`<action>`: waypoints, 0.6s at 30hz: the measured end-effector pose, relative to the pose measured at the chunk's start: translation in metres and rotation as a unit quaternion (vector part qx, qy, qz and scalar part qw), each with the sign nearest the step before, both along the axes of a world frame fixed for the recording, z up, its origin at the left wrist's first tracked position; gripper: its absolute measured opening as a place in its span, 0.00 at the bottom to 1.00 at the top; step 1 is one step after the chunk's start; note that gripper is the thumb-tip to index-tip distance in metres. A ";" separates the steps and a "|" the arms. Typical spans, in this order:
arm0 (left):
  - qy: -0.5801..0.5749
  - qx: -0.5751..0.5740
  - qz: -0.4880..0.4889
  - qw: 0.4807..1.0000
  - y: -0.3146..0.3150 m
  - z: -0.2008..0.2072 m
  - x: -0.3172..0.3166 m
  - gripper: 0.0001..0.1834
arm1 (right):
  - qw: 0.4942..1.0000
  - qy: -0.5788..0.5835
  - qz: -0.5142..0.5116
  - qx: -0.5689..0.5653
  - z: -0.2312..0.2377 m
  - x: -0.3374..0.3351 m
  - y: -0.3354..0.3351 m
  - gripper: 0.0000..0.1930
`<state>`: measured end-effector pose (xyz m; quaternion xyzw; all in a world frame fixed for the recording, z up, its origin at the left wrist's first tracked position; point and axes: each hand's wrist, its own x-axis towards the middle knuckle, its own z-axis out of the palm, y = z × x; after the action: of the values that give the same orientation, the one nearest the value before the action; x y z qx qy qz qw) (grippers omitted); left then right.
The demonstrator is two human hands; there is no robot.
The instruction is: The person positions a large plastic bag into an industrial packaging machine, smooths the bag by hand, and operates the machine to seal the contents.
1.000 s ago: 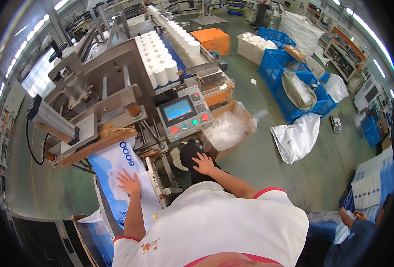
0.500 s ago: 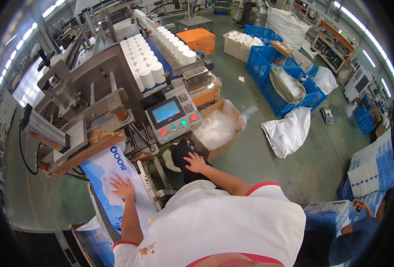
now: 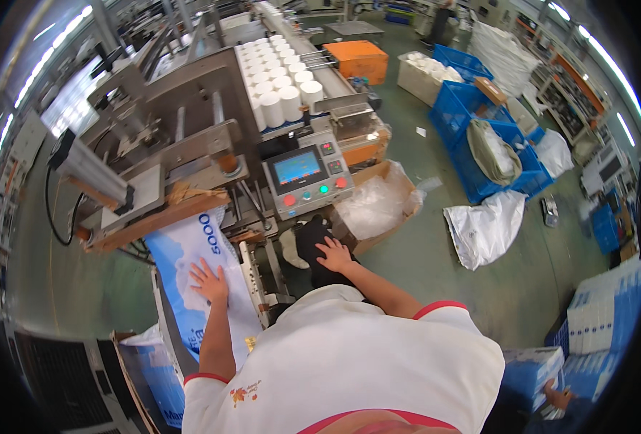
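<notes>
My left hand (image 3: 210,282) lies flat with fingers spread on a blue and white printed plastic bag (image 3: 223,307), stretched out below the machine's clamp bar (image 3: 157,220). The bag's far end passes beneath that bar. My right hand (image 3: 335,254) rests on my dark-trousered knee (image 3: 314,242), fingers apart, holding nothing. Just beyond the knee is a control panel (image 3: 307,176) with a lit screen and red and green buttons. Behind it, white paper rolls (image 3: 288,103) stand upright in tight rows on the machine.
A cardboard box (image 3: 411,206) of clear plastic film stands right of the panel. Blue crates (image 3: 450,145), a white sack (image 3: 485,228) and an orange box (image 3: 360,61) stand farther off. At lower right, a co-worker's hand (image 3: 557,396) is by stacked blue-white packs (image 3: 599,318).
The separate right-hand row of rolls has moved left against the others, with rods now showing behind it. My view has shifted; both hands stay in place. The co-worker's hand has moved lower.
</notes>
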<state>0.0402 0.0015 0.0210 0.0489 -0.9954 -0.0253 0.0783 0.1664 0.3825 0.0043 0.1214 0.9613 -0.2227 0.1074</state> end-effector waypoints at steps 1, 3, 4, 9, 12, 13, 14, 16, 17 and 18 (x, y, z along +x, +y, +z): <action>0.003 0.000 0.001 1.000 0.000 -0.001 0.000 0.38 | 1.000 -0.005 0.000 -0.001 0.000 -0.001 0.001 0.29; 0.008 -0.001 -0.004 1.000 0.001 -0.001 0.000 0.38 | 1.000 -0.015 0.001 0.001 0.000 0.000 0.001 0.30; 0.014 0.008 -0.010 1.000 0.000 0.000 0.000 0.38 | 1.000 -0.022 0.005 0.001 0.001 -0.001 0.001 0.30; 0.024 0.006 -0.006 1.000 -0.003 -0.003 0.001 0.37 | 0.999 -0.039 0.014 0.006 0.002 -0.002 0.000 0.31; 0.026 0.009 -0.008 1.000 -0.002 -0.002 0.000 0.37 | 1.000 -0.014 0.004 0.007 -0.003 -0.002 0.002 0.30; 0.027 0.010 -0.008 1.000 -0.001 -0.002 0.000 0.37 | 1.000 -0.014 0.004 0.006 -0.003 -0.002 0.002 0.30; 0.025 0.013 -0.007 1.000 -0.001 -0.001 -0.001 0.37 | 1.000 -0.014 0.004 0.006 -0.004 -0.002 0.002 0.30; 0.019 0.017 -0.006 1.000 -0.001 -0.001 0.000 0.37 | 1.000 -0.020 0.004 0.004 -0.001 -0.001 0.001 0.30; 0.022 0.016 -0.007 1.000 -0.001 -0.001 0.000 0.37 | 1.000 -0.024 0.006 0.004 0.000 -0.002 0.001 0.30; 0.024 0.015 -0.008 1.000 -0.001 -0.002 0.000 0.37 | 1.000 -0.029 0.007 0.004 0.001 -0.002 0.001 0.30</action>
<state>0.0405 0.0001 0.0187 0.0419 -0.9931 -0.0418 0.1015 0.1645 0.3839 0.0048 0.1218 0.9594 -0.2148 0.1360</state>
